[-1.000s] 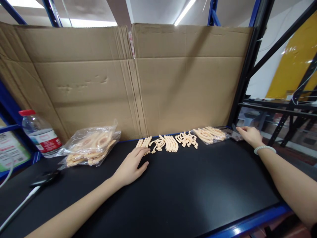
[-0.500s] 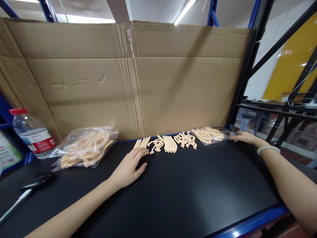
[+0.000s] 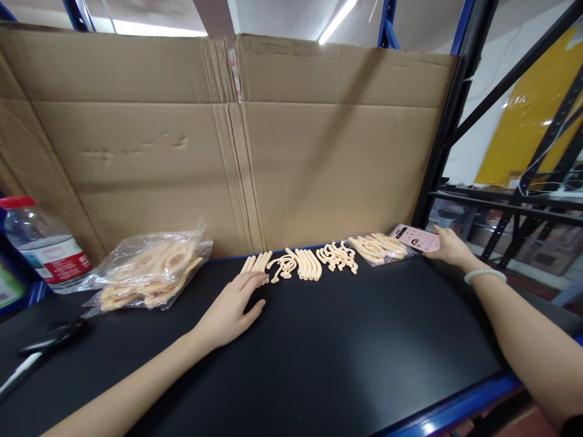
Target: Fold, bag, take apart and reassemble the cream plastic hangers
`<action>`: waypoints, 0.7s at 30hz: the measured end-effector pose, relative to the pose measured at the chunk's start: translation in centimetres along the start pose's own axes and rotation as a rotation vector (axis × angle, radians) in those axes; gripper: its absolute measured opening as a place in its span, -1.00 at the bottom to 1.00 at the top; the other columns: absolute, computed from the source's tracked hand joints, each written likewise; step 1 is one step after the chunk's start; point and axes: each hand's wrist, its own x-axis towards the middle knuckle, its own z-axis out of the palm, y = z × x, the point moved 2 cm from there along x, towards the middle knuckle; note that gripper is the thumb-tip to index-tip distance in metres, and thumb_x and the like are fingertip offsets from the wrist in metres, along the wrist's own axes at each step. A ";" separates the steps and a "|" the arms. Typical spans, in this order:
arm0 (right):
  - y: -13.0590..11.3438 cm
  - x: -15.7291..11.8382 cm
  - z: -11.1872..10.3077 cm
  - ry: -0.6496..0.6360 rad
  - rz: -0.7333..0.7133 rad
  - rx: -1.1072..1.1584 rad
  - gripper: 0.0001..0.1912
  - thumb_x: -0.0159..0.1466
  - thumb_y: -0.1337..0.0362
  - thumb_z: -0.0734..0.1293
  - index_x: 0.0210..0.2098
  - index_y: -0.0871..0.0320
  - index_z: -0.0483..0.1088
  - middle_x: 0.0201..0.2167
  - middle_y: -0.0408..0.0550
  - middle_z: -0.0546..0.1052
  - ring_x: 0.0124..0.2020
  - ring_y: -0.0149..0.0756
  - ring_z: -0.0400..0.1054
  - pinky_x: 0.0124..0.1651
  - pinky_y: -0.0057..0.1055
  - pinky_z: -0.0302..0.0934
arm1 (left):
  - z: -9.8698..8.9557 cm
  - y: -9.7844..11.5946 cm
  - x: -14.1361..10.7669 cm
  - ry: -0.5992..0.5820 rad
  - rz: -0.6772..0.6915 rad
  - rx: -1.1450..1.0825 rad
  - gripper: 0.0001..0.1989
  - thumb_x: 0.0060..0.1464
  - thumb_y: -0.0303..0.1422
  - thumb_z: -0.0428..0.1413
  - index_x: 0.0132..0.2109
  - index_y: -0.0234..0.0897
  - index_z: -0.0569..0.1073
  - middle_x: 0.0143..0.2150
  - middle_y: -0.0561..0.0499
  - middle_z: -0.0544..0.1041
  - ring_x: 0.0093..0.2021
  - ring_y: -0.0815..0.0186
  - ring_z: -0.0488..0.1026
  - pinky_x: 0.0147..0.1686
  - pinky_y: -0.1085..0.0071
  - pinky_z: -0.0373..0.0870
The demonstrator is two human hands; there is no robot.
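One flat, pink, rectangular phone (image 3: 416,238), far right: pinched by right hand (image 3: 450,247). Left hand (image 3: 230,312): open, nothing gripped, at straight beige rods (image 3: 257,261).

The pale sticks (image 3: 258,261) look smooth, the crinkled plastic bags (image 3: 152,258) glossy, the cardboard (image 3: 346,158) matt.

Bright, cool indoor light fills the scene, with a white tube light (image 3: 337,21) glowing overhead at the far side. A soft diagonal shadow (image 3: 352,103) crosses the right of the cardboard (image 3: 291,145). Pale glare spreads over the black table (image 3: 296,358) at right; glints dot the plastic bag (image 3: 152,258) at left. Wide-angle stretch tilts the bottle (image 3: 54,258); the pale pieces (image 3: 308,264) look slightly soft.
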 end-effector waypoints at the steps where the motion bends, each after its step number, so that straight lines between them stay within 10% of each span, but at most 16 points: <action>1: 0.0 -0.1 0.0 -0.020 -0.029 -0.013 -0.10 -0.04 0.32 0.49 0.23 0.48 0.15 0.08 0.37 0.36 0.11 -0.02 0.27 0.04 -0.41 0.17 | 0.0 0.0 0.0 -0.002 0.002 0.001 -0.63 0.20 -0.33 -0.03 0.14 -0.27 0.30 0.14 -0.16 0.38 0.17 0.10 0.32 0.16 0.12 0.30; 21: 0.5 0.0 0.4 -0.088 -0.003 -0.019 -0.08 -0.01 0.21 0.45 0.25 0.44 0.08 0.08 0.39 0.33 0.14 0.09 0.24 0.10 -0.27 0.15 | 0.1 -0.1 0.0 0.002 0.009 -0.011 -0.64 0.20 -0.33 -0.03 0.13 -0.24 0.29 0.15 -0.16 0.39 0.17 0.08 0.32 0.15 0.10 0.31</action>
